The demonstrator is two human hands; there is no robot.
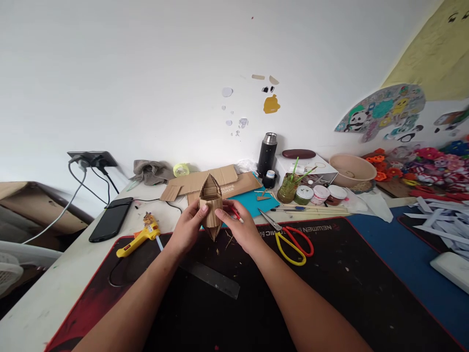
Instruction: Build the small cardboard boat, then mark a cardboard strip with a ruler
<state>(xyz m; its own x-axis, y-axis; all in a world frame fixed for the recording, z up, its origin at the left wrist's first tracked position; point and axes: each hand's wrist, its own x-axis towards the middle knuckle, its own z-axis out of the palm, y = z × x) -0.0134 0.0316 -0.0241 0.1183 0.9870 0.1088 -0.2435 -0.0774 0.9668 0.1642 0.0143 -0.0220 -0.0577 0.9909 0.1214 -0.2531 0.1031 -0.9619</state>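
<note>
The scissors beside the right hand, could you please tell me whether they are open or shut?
Open: the scissors lie flat on the black mat, handles spread apart.

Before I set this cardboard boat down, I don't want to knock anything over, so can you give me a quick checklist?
1. Both hands on the boat: ok; left hand and right hand hold it from either side.
2. Right hand free of tools: not ok; a red pencil sits in it.
3. Bare mat near the hands: ok.
4. Ruler out of the way: not ok; it lies just under the left forearm.
5. Scissors closed: cannot tell.
6. Glue gun away from the boat: ok; it lies to the left.
</note>
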